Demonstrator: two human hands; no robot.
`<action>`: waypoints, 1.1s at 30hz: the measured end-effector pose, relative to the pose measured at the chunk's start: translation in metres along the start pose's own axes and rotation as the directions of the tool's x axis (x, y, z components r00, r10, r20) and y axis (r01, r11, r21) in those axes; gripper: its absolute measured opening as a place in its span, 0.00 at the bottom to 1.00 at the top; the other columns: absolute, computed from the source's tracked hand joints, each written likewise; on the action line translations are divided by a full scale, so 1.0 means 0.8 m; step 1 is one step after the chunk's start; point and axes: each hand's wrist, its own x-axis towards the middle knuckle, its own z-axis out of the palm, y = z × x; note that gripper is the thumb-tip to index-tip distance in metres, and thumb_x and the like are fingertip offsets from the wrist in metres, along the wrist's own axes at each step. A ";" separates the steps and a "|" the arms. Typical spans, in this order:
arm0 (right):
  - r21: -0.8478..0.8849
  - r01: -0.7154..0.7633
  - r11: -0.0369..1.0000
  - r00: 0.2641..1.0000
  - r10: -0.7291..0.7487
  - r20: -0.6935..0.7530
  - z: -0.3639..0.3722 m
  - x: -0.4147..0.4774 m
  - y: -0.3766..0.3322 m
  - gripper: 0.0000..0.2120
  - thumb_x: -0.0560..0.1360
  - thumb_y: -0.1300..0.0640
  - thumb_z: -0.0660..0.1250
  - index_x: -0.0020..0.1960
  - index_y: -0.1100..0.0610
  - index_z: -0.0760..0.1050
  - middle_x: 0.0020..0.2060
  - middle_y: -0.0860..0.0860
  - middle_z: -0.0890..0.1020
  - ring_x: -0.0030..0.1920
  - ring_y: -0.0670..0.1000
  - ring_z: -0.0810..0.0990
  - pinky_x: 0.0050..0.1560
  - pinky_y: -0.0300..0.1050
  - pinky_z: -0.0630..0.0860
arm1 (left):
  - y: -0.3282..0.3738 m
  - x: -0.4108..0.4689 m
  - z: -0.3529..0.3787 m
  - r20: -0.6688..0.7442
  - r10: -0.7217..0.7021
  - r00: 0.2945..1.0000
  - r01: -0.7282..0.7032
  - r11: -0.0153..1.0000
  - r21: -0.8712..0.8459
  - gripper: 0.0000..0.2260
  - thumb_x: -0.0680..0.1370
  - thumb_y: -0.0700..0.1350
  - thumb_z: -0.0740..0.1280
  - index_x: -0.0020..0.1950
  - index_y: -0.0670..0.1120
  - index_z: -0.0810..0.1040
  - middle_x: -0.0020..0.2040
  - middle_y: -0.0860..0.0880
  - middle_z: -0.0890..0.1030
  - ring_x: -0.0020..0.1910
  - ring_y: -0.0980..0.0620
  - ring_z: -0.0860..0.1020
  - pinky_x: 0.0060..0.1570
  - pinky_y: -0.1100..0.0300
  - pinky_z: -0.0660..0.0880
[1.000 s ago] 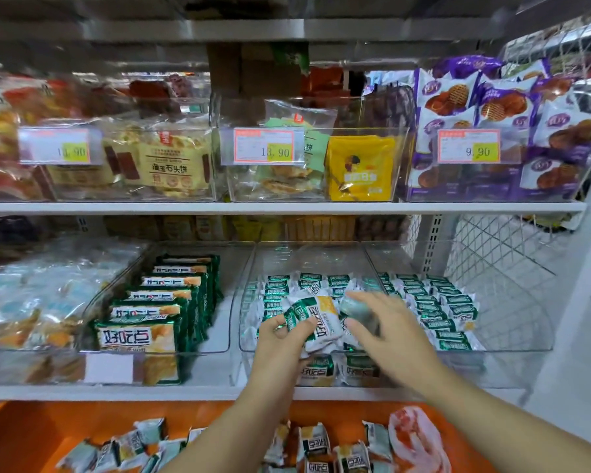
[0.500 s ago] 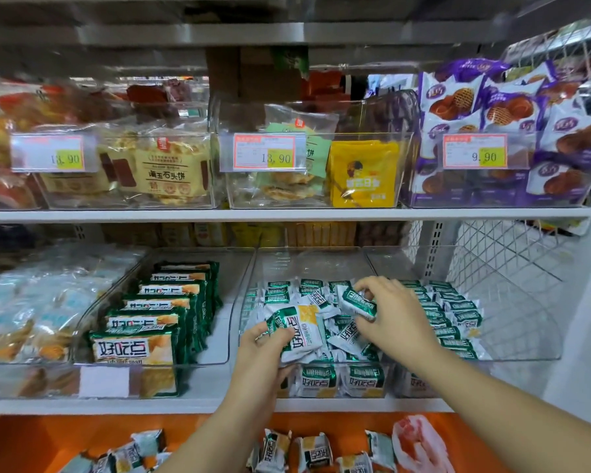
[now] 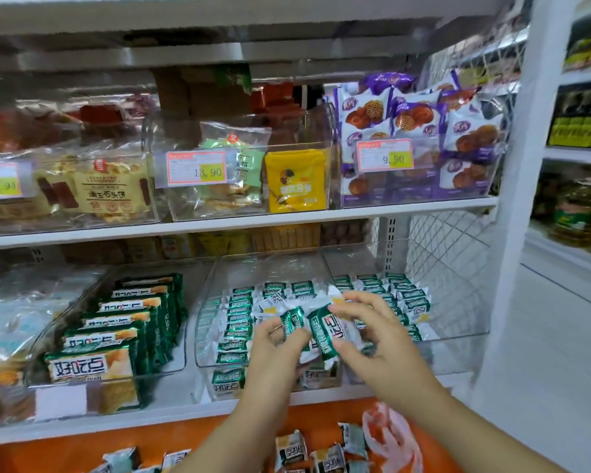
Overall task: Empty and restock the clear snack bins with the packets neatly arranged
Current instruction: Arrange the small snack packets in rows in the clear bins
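A: Since a second ago the view swung right, and both hands came back toward the bin's front with the packets; the right one let go of the single packet it held further in.

B: Left to right then. Neighbours?

A: Far-left bin [image 3: 31, 322] blurry, skip. Next bin [image 3: 171, 336] has a tidy upright row of big green packs [image 3: 93, 365]. The bin being worked [image 3: 219, 268] is the middle clear one on the lower shelf [image 3: 185, 401].

B: Hands?

A: Left hand [image 3: 275, 339] curled, fingers pinching a small green-and-white packet [image 3: 292, 322]. Right hand [image 3: 376, 339] half open, fingers spread, thumb and index against another packet [image 3: 326, 331]; firm hold or just steadying, can't tell. Both packets tilted, touching, over the loose heap in the bin's middle.

B: And the rest?

A: Left column [image 3: 236, 315] already stacked flat, labels forward. Right-side bin [image 3: 410, 298] lined up too. More loose packets [image 3: 290, 448] on the orange ledge [image 3: 82, 448] below.

B: Doing it well?

A: Judgement: square the two packets, labels facing the same way, drop them beside the left column, don't knock it. Slippery foil, so keep the batch small.
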 end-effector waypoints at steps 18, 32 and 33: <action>0.132 -0.130 0.983 0.980 0.148 -0.135 -0.122 -0.047 0.083 0.30 0.69 0.56 0.76 0.65 0.39 0.67 0.56 0.41 0.73 0.53 0.36 0.76 0.49 0.28 0.73 | 0.020 -0.005 0.147 0.564 0.119 0.817 -0.393 0.832 0.392 0.27 0.70 0.46 0.76 0.65 0.57 0.68 0.55 0.58 0.78 0.48 0.67 0.79 0.43 0.71 0.75; 0.052 -0.171 0.984 0.941 0.178 -0.288 -0.194 -0.035 0.140 0.33 0.65 0.36 0.72 0.65 0.34 0.61 0.57 0.34 0.66 0.53 0.33 0.71 0.50 0.27 0.70 | -0.002 0.049 0.219 0.569 0.151 0.808 -0.447 0.787 0.426 0.21 0.70 0.47 0.74 0.61 0.56 0.72 0.48 0.58 0.82 0.46 0.62 0.80 0.45 0.65 0.75; 0.069 -0.197 0.978 0.903 0.208 -0.375 -0.203 -0.032 0.149 0.30 0.67 0.39 0.71 0.65 0.37 0.63 0.57 0.37 0.68 0.52 0.36 0.72 0.52 0.30 0.71 | -0.004 0.061 0.224 0.523 0.152 0.839 -0.409 0.809 0.421 0.22 0.70 0.49 0.74 0.62 0.54 0.72 0.47 0.57 0.82 0.44 0.62 0.80 0.43 0.64 0.75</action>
